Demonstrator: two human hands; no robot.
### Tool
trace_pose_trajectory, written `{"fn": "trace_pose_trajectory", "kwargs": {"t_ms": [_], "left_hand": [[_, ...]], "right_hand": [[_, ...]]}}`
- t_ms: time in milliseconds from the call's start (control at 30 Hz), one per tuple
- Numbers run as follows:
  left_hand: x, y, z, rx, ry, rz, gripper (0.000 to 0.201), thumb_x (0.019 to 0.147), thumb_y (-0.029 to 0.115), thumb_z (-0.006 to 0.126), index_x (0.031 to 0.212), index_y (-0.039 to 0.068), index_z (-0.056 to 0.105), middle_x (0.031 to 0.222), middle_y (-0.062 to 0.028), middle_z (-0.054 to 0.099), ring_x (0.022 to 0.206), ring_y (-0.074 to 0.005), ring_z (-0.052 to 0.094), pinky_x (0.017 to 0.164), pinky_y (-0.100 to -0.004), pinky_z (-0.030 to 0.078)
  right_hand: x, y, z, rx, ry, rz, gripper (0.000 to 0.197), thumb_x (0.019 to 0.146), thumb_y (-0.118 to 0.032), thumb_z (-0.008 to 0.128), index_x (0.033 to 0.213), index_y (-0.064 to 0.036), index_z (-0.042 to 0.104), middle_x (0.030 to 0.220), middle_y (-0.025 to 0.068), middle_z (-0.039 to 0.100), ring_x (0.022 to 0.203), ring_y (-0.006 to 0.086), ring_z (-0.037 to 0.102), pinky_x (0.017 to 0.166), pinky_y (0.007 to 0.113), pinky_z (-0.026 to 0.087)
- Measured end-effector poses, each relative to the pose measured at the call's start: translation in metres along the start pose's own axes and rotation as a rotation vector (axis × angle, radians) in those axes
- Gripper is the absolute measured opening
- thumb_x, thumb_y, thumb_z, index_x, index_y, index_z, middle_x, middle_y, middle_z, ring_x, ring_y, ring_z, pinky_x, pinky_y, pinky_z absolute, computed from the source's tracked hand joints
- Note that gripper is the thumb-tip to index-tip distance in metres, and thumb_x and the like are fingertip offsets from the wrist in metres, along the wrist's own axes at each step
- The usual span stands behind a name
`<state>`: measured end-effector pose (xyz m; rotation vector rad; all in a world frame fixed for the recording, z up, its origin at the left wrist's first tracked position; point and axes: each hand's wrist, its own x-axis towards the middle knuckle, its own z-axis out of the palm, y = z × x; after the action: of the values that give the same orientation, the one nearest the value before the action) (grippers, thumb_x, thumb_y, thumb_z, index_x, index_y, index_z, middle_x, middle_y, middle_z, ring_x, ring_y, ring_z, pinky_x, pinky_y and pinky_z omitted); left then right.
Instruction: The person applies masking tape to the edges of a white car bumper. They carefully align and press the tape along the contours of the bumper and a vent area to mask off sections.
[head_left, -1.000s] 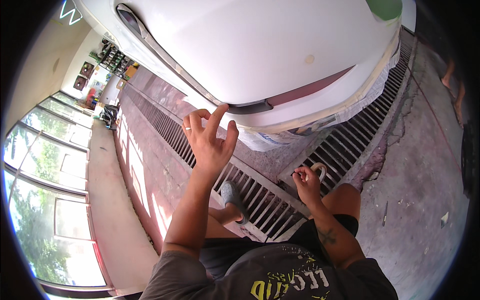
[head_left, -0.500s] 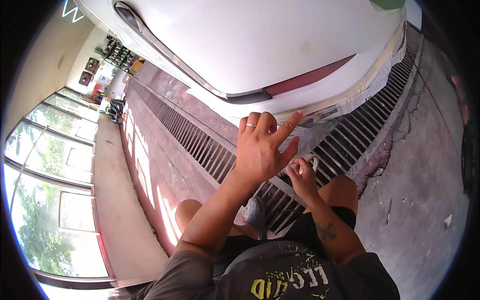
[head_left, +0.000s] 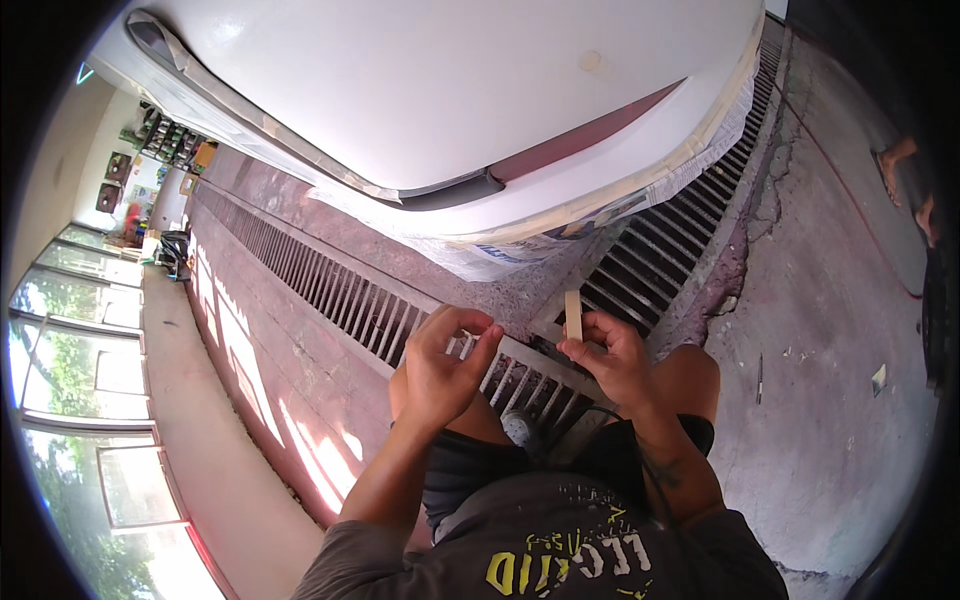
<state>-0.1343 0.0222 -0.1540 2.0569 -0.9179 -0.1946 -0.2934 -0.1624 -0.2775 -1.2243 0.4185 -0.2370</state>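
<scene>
Upright in my right hand (head_left: 610,352) is a roll of masking tape (head_left: 573,314), seen edge-on and gripped between thumb and fingers. To its left, over the floor grating, my left hand (head_left: 450,362) has its thumb and forefinger drawn together in a pinch; whatever may be between them is too small to make out. Both hands are apart from the white car body (head_left: 400,90) ahead. Newspaper (head_left: 490,262) hangs along the car's lower edge, fixed with a strip of tan tape. Above that edge runs a dark red light (head_left: 590,140).
Metal drain gratings (head_left: 650,250) cross the floor on both sides of the car's corner. A thin red hose (head_left: 840,165) lies to the right, near another person's bare feet (head_left: 895,165). Windows (head_left: 90,380) line the left wall.
My left hand has come down and back from the car's edge, its fingers closing into a pinch. My right hand has turned the tape roll edge-on. The view has shifted.
</scene>
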Motion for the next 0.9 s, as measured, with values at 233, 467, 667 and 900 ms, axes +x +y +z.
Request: {"fn": "trace_pose_trajectory", "kwargs": {"t_ms": [233, 467, 667, 900], "left_hand": [[0.022, 0.027, -0.004, -0.008, -0.109, 0.365, 0.04, 0.079, 0.01, 0.099, 0.113, 0.003, 0.079, 0.111, -0.0114, 0.073, 0.102, -0.0248, 0.072, 0.089, -0.0355, 0.057], [0.048, 0.014, -0.002, -0.001, -0.183, 0.554, 0.062, 0.072, 0.016, 0.103, 0.126, 0.006, 0.075, 0.125, -0.0145, 0.071, 0.111, -0.0333, 0.072, 0.095, -0.0417, 0.06], [0.046, -0.021, 0.013, -0.193, -0.286, 0.499, 0.056, 0.079, 0.008, 0.097, 0.128, 0.006, 0.07, 0.129, -0.0171, 0.068, 0.117, -0.039, 0.069, 0.097, -0.0473, 0.059], [0.031, -0.035, 0.023, -0.358, -0.39, 0.241, 0.046, 0.084, 0.003, 0.093, 0.123, 0.005, 0.069, 0.129, -0.0159, 0.067, 0.118, -0.036, 0.071, 0.097, -0.0425, 0.061]], "right_hand": [[-0.017, -0.054, 0.028, -0.325, 0.072, -0.352, 0.044, 0.099, -0.008, 0.079, 0.14, 0.0, 0.068, 0.117, 0.0122, 0.079, 0.107, 0.0248, 0.072, 0.1, 0.04, 0.053], [-0.018, -0.071, 0.043, -0.795, 0.198, -0.609, 0.048, 0.094, -0.012, 0.083, 0.14, -0.0055, 0.071, 0.104, 0.0125, 0.074, 0.102, 0.0313, 0.068, 0.103, 0.048, 0.042], [-0.024, -0.08, 0.06, -1.054, 0.203, -0.402, 0.047, 0.095, -0.015, 0.08, 0.141, -0.0081, 0.072, 0.096, 0.0104, 0.072, 0.093, 0.0304, 0.068, 0.099, 0.048, 0.04], [-0.031, -0.064, 0.058, -1.115, 0.137, -0.346, 0.044, 0.097, -0.018, 0.078, 0.14, -0.0095, 0.072, 0.092, 0.007, 0.071, 0.092, 0.0289, 0.068, 0.102, 0.049, 0.038]]}}
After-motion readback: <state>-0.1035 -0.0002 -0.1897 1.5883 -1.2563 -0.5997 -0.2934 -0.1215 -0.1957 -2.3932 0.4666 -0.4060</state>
